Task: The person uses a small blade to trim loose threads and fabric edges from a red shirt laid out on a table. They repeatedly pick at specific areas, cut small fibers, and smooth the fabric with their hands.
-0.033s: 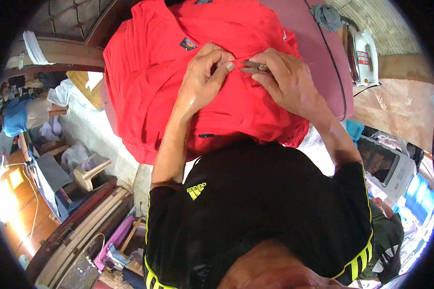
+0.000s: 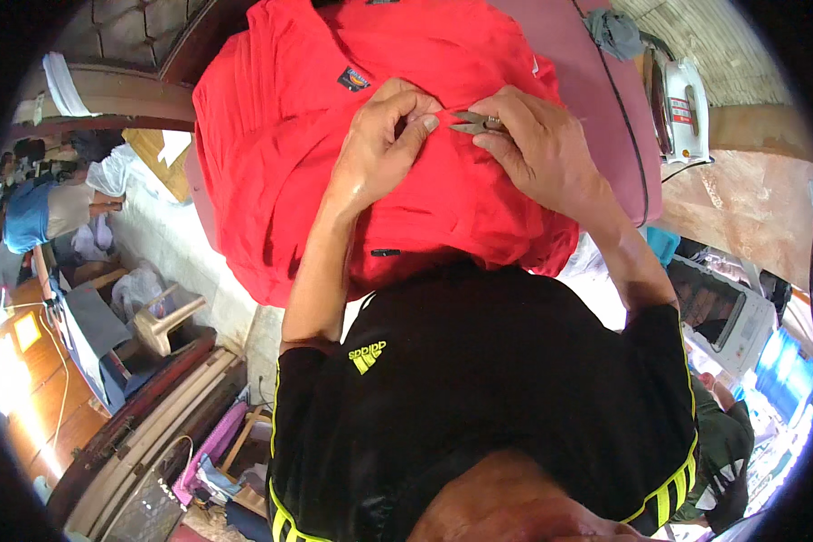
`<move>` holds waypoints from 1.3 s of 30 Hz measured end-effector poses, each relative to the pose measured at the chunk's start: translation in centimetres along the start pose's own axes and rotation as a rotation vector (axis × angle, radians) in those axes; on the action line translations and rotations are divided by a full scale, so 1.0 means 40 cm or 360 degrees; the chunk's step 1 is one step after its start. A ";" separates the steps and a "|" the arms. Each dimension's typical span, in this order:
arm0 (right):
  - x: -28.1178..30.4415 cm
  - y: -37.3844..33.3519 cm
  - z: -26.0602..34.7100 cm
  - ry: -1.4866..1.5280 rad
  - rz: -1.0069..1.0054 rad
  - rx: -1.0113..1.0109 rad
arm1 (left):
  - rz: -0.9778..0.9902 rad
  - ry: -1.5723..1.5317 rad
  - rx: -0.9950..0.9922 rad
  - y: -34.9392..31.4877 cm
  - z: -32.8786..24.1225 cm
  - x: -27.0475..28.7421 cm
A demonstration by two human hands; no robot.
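Red garments [image 2: 285, 172] lie in a soft heap in front of me, with a small dark label [image 2: 353, 79] showing near a neckline. My left hand [image 2: 390, 135] rests on the heap, thumb and forefinger pinching a bit of the red fabric. Just to its right, my right hand [image 2: 537, 144] is closed around small metal thread snips [image 2: 470, 126]. Their blades are parted and point left toward the pinched fabric. Whether a thread lies between the blades is too small to make out.
The heap sits on a pink-covered surface [image 2: 619, 126] crossed by a dark cord. An iron [image 2: 685, 108] stands at the far right, near a grey cloth bundle [image 2: 612, 34]. A stool [image 2: 167, 321] is at the left. Another person in a blue top [image 2: 29, 217] is at the far left.
The blades of the snips look slightly farther apart, and my right hand has shifted a touch. My left hand keeps its pinch on the fabric.
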State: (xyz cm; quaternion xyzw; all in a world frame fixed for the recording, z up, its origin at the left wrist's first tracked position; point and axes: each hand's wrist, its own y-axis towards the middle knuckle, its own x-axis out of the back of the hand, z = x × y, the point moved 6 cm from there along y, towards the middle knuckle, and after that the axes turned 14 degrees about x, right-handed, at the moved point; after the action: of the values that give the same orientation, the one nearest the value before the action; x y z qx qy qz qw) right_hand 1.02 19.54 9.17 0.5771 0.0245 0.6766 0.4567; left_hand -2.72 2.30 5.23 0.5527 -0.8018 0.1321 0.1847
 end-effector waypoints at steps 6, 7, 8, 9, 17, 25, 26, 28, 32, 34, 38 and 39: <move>-0.020 0.031 -0.002 -0.0222 0.0094 0.0081 | 0.0103 -0.0253 0.0060 0.002 0.022 -0.005; -0.022 0.035 0.001 -0.0248 0.0106 0.0091 | 0.0108 -0.0332 0.0070 0.002 0.025 -0.006; -0.024 0.040 0.003 -0.0276 0.0118 0.0102 | 0.0114 -0.0412 0.0078 0.003 0.029 -0.009; -0.025 0.043 0.005 -0.0273 0.0125 0.0097 | 0.0119 -0.0491 0.0085 0.004 0.032 -0.011; -0.022 0.049 -0.020 0.0007 0.0198 0.0035 | 0.0091 -0.0417 0.0010 0.005 0.025 -0.007; -0.008 0.066 -0.009 -0.0065 0.0358 0.0103 | -0.0116 -0.0391 0.0000 -0.015 0.006 -0.005; -0.002 0.067 -0.017 -0.0031 0.0337 0.0111 | -0.0172 -0.0392 -0.0005 -0.020 0.008 -0.005; 0.012 0.072 -0.037 0.0331 0.0169 0.0003 | -0.0263 -0.0342 -0.0028 -0.031 0.000 -0.004; 0.013 0.080 -0.048 0.0456 0.0050 0.0133 | -0.0450 0.0038 -0.0238 -0.044 -0.029 0.002; 0.017 0.063 -0.051 0.0354 0.0153 0.0196 | -0.0603 0.0273 -0.0435 -0.056 -0.042 0.004; 0.020 0.014 -0.025 0.0165 0.0271 0.0356 | -0.0703 0.0459 -0.0690 -0.098 -0.030 -0.002; 0.021 0.007 -0.020 0.0135 0.0231 0.0316 | -0.0674 0.0433 -0.0680 -0.101 -0.021 -0.006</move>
State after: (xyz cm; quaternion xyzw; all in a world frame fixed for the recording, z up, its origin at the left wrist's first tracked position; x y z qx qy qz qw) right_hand 0.30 20.32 9.69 0.5905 0.0690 0.7260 0.3458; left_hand 1.26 1.41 5.90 0.6332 -0.6467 -0.0076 0.4252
